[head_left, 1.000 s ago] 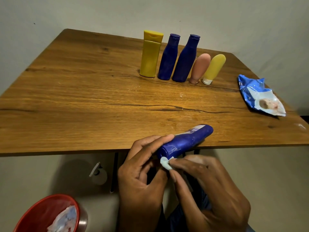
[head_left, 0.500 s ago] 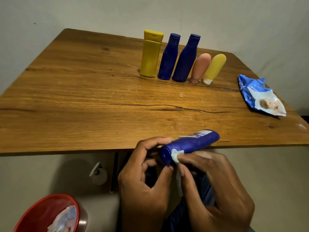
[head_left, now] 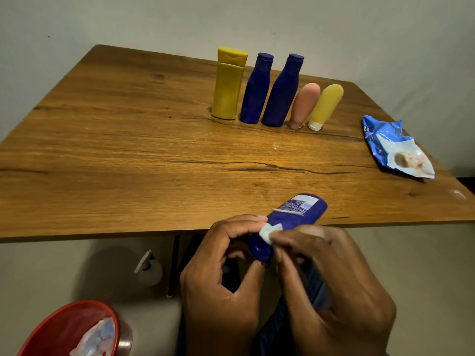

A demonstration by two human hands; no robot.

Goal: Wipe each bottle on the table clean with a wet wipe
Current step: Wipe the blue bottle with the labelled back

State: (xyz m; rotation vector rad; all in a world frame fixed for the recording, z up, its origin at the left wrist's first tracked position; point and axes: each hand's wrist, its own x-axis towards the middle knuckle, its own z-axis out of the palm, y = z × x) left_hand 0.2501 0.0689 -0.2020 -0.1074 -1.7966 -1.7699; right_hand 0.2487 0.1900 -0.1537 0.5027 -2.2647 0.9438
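A blue bottle (head_left: pixel 295 217) with a white label lies tilted over the table's near edge, cap end towards me. My left hand (head_left: pixel 221 273) grips its cap end with thumb and fingers curled round it. My right hand (head_left: pixel 331 283) pinches a small white wet wipe (head_left: pixel 268 231) against the bottle's neck. At the back of the wooden table (head_left: pixel 128 150) stand a yellow bottle (head_left: pixel 228 84), two blue bottles (head_left: pixel 257 91) (head_left: pixel 281 93), a pink tube (head_left: pixel 303 105) and a yellow tube (head_left: pixel 326 106).
A crumpled blue wet wipe packet (head_left: pixel 395 150) lies at the table's right edge. A red bin (head_left: pixel 69 330) holding used wipes stands on the floor at the lower left. A table leg (head_left: pixel 173 265) runs down beside my left hand.
The held bottle has turned and lifted so its label faces up and its cap end points towards me. The wipe has moved from the cap tip up onto the neck.
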